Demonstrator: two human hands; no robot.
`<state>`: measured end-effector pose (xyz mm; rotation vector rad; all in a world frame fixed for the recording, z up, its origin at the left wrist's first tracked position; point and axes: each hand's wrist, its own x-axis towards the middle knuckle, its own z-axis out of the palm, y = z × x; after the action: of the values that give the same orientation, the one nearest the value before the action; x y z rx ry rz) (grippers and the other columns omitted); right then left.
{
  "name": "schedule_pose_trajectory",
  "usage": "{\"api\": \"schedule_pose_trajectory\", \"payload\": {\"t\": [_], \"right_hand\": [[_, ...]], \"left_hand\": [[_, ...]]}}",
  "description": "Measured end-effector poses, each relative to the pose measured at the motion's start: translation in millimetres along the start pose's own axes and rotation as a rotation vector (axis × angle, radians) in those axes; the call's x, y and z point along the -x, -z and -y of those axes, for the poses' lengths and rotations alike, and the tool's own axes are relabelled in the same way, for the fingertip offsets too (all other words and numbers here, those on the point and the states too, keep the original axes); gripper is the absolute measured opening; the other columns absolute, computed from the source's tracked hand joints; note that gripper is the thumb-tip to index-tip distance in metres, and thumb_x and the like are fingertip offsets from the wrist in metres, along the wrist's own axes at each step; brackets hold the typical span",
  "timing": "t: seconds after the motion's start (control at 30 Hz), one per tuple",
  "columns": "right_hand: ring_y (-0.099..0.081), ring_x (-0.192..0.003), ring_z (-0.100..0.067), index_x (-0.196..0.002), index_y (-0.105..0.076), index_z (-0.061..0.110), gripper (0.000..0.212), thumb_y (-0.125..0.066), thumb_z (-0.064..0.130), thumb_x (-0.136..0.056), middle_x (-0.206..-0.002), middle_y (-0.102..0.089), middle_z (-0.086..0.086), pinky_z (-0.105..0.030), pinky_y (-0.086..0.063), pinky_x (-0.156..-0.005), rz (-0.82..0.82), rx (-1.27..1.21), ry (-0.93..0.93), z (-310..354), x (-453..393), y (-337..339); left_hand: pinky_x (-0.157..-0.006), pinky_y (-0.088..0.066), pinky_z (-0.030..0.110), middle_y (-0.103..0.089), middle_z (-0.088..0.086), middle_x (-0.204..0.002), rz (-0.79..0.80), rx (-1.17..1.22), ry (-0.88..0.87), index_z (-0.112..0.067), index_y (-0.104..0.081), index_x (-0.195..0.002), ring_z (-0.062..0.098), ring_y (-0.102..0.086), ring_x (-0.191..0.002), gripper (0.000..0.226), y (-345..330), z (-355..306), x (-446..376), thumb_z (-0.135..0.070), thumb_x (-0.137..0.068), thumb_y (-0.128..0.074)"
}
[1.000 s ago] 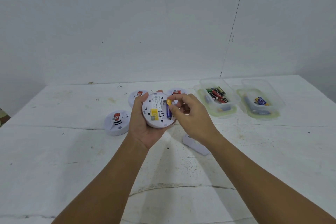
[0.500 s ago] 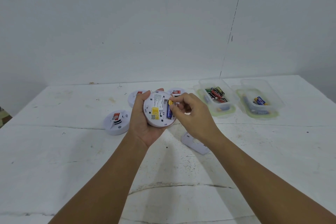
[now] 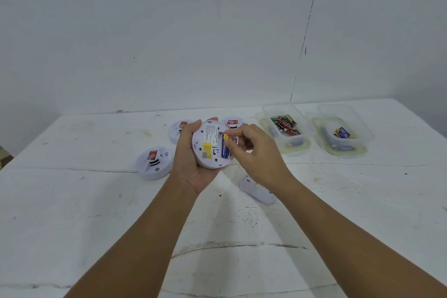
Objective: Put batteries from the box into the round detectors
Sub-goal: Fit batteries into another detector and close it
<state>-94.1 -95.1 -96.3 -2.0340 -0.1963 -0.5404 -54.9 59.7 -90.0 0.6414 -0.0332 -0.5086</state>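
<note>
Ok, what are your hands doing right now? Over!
Left hand holds round detector. Right hand pinches blue battery at its slot. Nothing in the way.

the white round detector (image 3: 210, 146) in the middle is showing a yellow sticker and black print on its back, and the battery (image 3: 225, 144) lying in it is showing blue with a gold end. the near-left detector (image 3: 154, 162) is wearing a red label and black stripes on white. the left clear box (image 3: 285, 128) with its pale green rim is holding red, green and black batteries, while the right box (image 3: 343, 134) is holding blue-and-yellow ones on the white, speckled table (image 3: 72, 201).
</note>
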Motion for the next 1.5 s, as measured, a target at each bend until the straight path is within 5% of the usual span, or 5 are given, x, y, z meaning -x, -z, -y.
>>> {"api": "schedule_pose_trajectory", "payload": {"t": [0.2,0.37,0.7,1.1,1.5], "right_hand": [[-0.052,-0.077,-0.012,-0.109,-0.073,0.016,0.012,-0.067,0.017,-0.098,-0.079,-0.054,0.012,-0.027,-0.046,-0.07,-0.04,0.133,0.129,-4,-1,-5],[-0.053,-0.079,0.001,-0.118,-0.073,0.014,0.021,-0.067,0.02,-0.099,-0.087,-0.05,0.02,-0.007,-0.038,-0.072,-0.052,0.173,0.139,-13,5,-6],[-0.054,-0.075,-0.003,-0.124,-0.073,0.019,0.026,-0.064,0.027,-0.101,-0.087,-0.052,0.011,-0.021,-0.047,-0.067,-0.087,0.206,0.124,-27,12,1],[-0.06,-0.085,-0.007,-0.111,-0.075,0.024,0.017,-0.065,0.017,-0.1,-0.095,-0.068,0.008,-0.017,-0.043,-0.076,-0.176,0.184,-0.078,-54,-24,73],[-0.065,-0.092,-0.008,-0.1,-0.079,0.025,0.017,-0.069,0.012,-0.094,-0.096,-0.071,0.012,-0.004,-0.039,-0.066,0.35,0.503,-0.324,-96,-91,134]], "left_hand": [[-0.09,-0.053,0.041,-0.067,0.009,-0.106,-0.005,0.011,0.003,-0.02,-0.063,-0.113,0.027,-0.066,-0.096,0.028,-7,1,-6,-0.04,-0.095,-0.056],[-0.111,-0.035,0.038,-0.068,0.008,-0.105,-0.027,0.015,0.05,-0.021,-0.064,-0.114,0.025,-0.064,-0.092,0.03,-7,2,-11,-0.039,-0.09,-0.063],[-0.079,-0.056,0.04,-0.067,0.006,-0.099,0.016,0.022,0.082,-0.021,-0.067,-0.106,0.023,-0.063,-0.087,0.024,-14,13,-22,-0.038,-0.09,-0.062],[-0.113,-0.042,0.046,-0.064,0.01,-0.114,-0.052,-0.158,0.139,-0.018,-0.071,-0.105,0.037,-0.058,-0.112,0.024,-36,26,-55,-0.037,-0.092,-0.066],[-0.098,-0.053,0.046,-0.068,0.012,-0.123,-0.167,-0.269,0.142,-0.02,-0.068,-0.123,0.034,-0.063,-0.113,0.033,-51,60,-93,-0.04,-0.099,-0.06]]}}
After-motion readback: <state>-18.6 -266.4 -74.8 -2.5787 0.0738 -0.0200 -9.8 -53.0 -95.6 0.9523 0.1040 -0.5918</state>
